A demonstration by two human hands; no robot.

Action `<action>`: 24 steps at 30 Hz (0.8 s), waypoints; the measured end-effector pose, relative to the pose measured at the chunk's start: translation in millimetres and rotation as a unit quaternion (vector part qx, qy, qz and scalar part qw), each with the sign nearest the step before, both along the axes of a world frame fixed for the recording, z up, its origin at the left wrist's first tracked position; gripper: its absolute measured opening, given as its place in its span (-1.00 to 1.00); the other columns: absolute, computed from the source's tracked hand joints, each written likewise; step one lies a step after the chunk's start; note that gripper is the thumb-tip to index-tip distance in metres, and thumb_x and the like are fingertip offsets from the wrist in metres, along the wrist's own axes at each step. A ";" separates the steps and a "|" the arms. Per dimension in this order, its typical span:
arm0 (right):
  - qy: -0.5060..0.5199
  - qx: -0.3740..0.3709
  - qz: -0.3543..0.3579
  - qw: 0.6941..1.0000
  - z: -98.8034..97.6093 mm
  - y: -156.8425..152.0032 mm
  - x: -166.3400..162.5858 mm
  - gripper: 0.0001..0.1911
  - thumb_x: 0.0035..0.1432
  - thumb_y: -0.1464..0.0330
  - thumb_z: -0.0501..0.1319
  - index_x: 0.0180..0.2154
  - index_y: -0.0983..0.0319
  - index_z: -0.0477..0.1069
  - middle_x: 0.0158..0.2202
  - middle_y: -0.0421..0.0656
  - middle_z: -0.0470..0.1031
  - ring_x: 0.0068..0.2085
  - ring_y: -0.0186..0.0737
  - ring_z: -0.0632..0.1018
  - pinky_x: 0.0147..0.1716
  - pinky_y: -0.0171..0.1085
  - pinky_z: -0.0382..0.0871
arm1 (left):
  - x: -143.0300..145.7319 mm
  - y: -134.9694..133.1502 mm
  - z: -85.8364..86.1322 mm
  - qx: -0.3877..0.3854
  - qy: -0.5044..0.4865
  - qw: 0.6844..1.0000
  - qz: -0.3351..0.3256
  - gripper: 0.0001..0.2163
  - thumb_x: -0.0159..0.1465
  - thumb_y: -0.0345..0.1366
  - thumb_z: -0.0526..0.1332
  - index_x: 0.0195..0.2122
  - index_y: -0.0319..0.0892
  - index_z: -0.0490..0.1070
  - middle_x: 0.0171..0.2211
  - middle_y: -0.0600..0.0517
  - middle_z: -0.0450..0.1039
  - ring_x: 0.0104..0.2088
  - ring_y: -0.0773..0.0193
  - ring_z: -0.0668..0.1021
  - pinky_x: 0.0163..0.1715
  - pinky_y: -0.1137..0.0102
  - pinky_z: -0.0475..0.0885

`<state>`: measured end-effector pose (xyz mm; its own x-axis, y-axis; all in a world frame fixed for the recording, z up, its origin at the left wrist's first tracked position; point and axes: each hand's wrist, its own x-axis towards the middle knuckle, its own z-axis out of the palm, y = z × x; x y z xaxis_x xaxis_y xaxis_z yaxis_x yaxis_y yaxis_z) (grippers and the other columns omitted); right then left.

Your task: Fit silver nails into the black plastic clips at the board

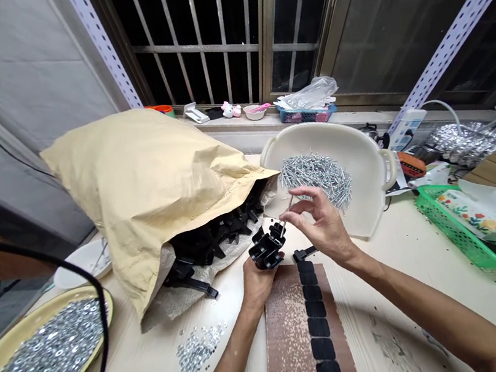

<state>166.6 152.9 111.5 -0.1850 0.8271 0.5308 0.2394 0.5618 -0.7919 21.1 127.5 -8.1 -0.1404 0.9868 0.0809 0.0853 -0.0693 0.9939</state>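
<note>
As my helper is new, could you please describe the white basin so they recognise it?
Find the big tan sack below the barred window. Right of it, partly behind the right hand, lies the white basin; unlike the yellow tray, it holds thin metal pins.

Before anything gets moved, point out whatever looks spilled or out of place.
Loose washers are scattered on the table, apart from the heap in the yellow tray; they look spilled, though perhaps set out deliberately. A black plastic part also pokes from the open paper sack.

A slim silver pin [283, 227] slants at bunched black parts [266, 250]
</note>
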 end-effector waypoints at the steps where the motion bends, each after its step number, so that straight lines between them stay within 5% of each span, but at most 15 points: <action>1: -0.004 0.007 0.000 1.000 -7.1 -0.6 -2.1 -0.62 0.17 0.30 0.23 0.01 0.07 0.20 -0.30 -0.23 0.48 -0.25 -0.26 0.56 -0.16 -0.16 0.47 | -0.2 0.2 0.0 0.000 0.006 1.000 -0.004 -0.79 0.02 -0.18 0.34 -0.41 -0.23 0.52 -0.40 0.00 0.59 -0.39 0.17 0.58 -0.36 0.35 0.46; 6: -0.042 0.038 0.000 0.998 -37.2 -2.6 -5.9 -0.77 0.20 0.31 0.19 -0.08 0.10 0.30 -0.17 -0.17 0.45 -0.20 -0.26 0.54 -0.12 -0.15 0.45 | -1.7 1.2 0.3 0.007 0.024 1.000 -0.008 -0.81 0.02 -0.20 0.33 -0.42 -0.23 0.52 -0.44 0.02 0.58 -0.42 0.20 0.57 -0.39 0.38 0.45; 10: -0.126 0.060 -0.023 0.990 -40.0 11.3 12.1 -0.81 0.23 0.25 0.15 -0.12 0.12 0.40 -0.13 -0.13 0.47 -0.05 -0.15 0.46 -0.04 -0.04 0.36 | -5.3 2.1 1.0 0.013 0.019 1.000 0.013 -0.82 0.01 -0.21 0.35 -0.44 -0.23 0.52 -0.45 0.01 0.58 -0.41 0.17 0.58 -0.38 0.37 0.46; 12: -0.201 0.013 -0.106 0.974 -40.8 32.2 30.0 -0.75 0.27 0.21 0.08 -0.14 0.18 0.42 -0.12 -0.09 0.47 -0.08 -0.16 0.47 -0.11 -0.09 0.38 | -6.3 1.6 2.5 0.024 0.014 0.999 0.031 -0.80 0.00 -0.23 0.36 -0.40 -0.23 0.53 -0.40 0.00 0.59 -0.37 0.15 0.59 -0.34 0.36 0.46; 15: -0.346 -0.092 -0.211 0.910 -51.2 72.1 51.9 -0.71 0.27 0.24 0.06 -0.28 0.25 0.48 -0.22 -0.06 0.51 -0.20 -0.19 0.50 -0.21 -0.21 0.37 | -5.3 -0.5 6.0 0.059 0.023 0.998 0.022 -0.81 0.00 -0.29 0.36 -0.34 -0.22 0.52 -0.35 0.00 0.59 -0.33 0.16 0.58 -0.30 0.36 0.47; 20: -0.425 -0.170 -0.244 0.855 -79.8 118.3 45.0 -0.85 0.04 0.40 0.25 -0.54 0.30 0.47 -0.38 0.03 0.54 -0.17 0.00 0.52 -0.19 -0.16 0.32 | -2.1 -1.6 7.1 0.101 0.048 0.993 -0.031 -0.83 0.07 -0.41 0.27 -0.27 -0.21 0.51 -0.26 0.00 0.57 -0.29 0.20 0.58 -0.27 0.39 0.45; 24: -0.406 -0.191 -0.238 0.862 -72.7 127.6 34.0 -0.87 0.04 0.51 0.16 -0.42 0.37 0.50 -0.41 0.06 0.53 -0.24 0.00 0.55 -0.27 -0.17 0.35 | -2.1 2.3 -0.4 0.083 0.036 0.996 -0.008 -0.85 0.06 -0.39 0.28 -0.30 -0.21 0.51 -0.31 0.01 0.57 -0.30 0.19 0.58 -0.25 0.37 0.45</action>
